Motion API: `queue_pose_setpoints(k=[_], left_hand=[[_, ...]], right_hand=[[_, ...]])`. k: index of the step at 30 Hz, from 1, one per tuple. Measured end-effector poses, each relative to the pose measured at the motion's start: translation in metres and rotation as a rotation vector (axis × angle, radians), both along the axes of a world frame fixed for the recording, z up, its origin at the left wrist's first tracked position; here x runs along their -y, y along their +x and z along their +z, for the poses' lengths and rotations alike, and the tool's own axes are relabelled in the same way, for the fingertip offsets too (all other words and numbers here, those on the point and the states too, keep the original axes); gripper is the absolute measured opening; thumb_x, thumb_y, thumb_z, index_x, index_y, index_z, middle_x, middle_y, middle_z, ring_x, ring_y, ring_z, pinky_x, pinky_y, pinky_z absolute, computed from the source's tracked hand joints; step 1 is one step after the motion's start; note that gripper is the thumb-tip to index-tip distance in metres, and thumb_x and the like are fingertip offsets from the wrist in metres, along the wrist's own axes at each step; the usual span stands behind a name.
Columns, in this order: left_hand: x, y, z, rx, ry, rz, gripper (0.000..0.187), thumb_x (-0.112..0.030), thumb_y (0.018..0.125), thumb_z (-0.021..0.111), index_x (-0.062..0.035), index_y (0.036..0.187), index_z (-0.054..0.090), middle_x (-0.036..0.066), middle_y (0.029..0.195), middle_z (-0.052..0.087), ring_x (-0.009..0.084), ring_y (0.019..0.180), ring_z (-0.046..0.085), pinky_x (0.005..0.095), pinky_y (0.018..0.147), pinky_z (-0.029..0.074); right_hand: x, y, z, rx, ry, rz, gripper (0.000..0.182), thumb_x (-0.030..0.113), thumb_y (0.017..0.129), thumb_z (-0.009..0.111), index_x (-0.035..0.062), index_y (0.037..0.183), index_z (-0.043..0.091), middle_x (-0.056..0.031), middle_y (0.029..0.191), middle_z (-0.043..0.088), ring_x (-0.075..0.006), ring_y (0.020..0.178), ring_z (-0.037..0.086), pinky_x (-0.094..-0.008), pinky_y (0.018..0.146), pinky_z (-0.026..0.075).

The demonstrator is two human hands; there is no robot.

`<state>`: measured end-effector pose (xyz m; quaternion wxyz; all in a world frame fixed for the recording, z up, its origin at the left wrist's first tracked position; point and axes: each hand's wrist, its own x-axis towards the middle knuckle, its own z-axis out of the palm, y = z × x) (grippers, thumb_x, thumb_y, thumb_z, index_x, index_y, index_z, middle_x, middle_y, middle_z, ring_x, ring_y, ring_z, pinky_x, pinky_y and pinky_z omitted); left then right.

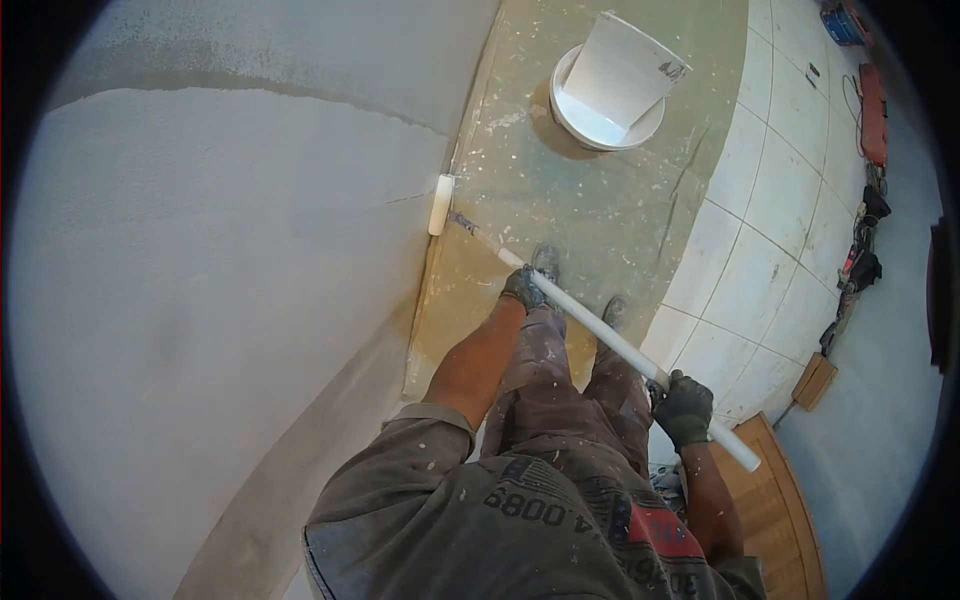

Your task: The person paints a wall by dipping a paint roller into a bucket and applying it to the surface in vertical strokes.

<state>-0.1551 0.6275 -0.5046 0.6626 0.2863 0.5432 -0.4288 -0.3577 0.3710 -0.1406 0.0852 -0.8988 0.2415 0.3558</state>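
Both my hands wear dark, paint-marked gloves and grip a long white pole (605,330) slanting across my legs. My left hand (523,287) is wrapped round it near the roller end. Farther back, close to the free end, my right hand (685,408) is closed round the same pole. At its far end a paint roller (441,205) with a pale sleeve lies right at the lower edge of the grey wall (250,230). Darker bands on that wall border a lighter, freshly coated-looking area.
A paint-spotted plastic sheet (590,210) covers the floor strip under my feet. On it stands a white bucket (580,125) with a white board tilted inside. White tiles (740,270) run along the right, with tools and a red case (873,115) by the far wall. A wooden panel (770,500) is behind my right arm.
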Motion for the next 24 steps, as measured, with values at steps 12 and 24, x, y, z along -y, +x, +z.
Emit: queue_pose_setpoints(k=[12,24], left_hand=[[0.057,-0.114,0.138,0.608,-0.091,-0.512,0.031,-0.028,0.1,0.06,0.0002,0.114,0.06,0.012,0.101,0.064,0.0259,0.095,0.063,0.0375,0.093,0.054],[0.133,-0.125,0.334,0.806,0.279,-0.367,0.041,-0.022,0.093,0.072,0.0002,0.123,0.056,0.008,0.113,0.063,0.0151,0.1,0.061,0.0279,0.087,0.055]], right_hand=[[0.149,-0.186,-0.025,0.079,0.109,-0.006,0.038,0.046,0.084,0.067,0.0094,0.086,0.055,-0.0129,0.069,0.064,-0.0351,0.063,0.064,-0.0473,0.061,0.049],[0.231,-0.244,-0.16,0.338,0.452,0.149,0.026,0.029,0.085,0.067,0.0048,0.092,0.063,-0.02,0.073,0.066,-0.0405,0.07,0.065,-0.0494,0.066,0.051]])
